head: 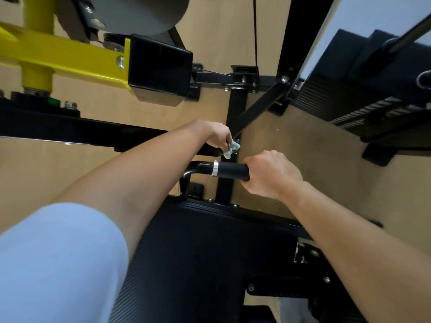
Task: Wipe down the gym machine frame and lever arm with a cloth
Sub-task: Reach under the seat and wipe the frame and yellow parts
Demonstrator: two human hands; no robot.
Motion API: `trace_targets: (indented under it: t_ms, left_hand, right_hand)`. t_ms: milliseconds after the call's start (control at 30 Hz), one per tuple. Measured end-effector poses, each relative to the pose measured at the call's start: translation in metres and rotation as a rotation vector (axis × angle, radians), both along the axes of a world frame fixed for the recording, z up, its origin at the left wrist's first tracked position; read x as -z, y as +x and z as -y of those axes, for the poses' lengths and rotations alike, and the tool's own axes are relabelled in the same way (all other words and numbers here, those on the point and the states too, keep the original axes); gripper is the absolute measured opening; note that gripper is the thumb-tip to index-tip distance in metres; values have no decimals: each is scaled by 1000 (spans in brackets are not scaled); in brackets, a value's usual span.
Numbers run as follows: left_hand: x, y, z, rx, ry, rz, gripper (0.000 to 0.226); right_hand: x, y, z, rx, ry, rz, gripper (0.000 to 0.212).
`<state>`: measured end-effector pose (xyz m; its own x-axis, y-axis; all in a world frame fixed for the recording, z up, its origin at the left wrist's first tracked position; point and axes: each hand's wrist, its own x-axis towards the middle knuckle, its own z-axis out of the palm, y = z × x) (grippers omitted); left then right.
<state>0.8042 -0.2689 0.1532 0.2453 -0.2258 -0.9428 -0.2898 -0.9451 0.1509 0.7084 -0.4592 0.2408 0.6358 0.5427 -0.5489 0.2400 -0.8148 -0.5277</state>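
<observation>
My left hand [218, 136] pinches a crumpled pale cloth [232, 149] in curled fingers at the end of the black frame beam [58, 129], just above the handle grip [231, 171]; my right hand [271, 174] is wrapped fully round that grip; the yellow lever arm [65, 54] sits well apart, upper left; the padded seat [198, 252] lies beneath my forearms.

Tan floor [303, 148], perhaps wood.
</observation>
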Motion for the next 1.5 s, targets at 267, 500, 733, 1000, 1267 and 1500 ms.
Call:
trace_targets:
  t_ms: [267, 500, 733, 1000, 1267, 1500]
  left_hand:
    - [-45, 3, -15, -113, -85, 97, 11]
    - [-95, -38, -46, -184, 18, 586, 16]
    - [-130, -84, -80, -198, 155, 1047, 23]
    - [-160, -92, -115, -293, 439, 1288, 27]
    - [-150, -101, -79, -395, 162, 1106, 17]
    - [-184, -146, -74, -1720, 42, 1357, 12]
  right_hand:
    - [-2, 0, 0, -1, 3, 4, 15]
    - [-4, -1, 1, 36, 9, -32, 8]
    - [-8, -1, 1, 76, 4, -95, 8]
    - [-11, -3, 1, 75, -13, -48, 8]
    - [-17, -6, -1, 83, -59, -9, 10]
    - [-29, -9, -11, 107, -8, -96, 36]
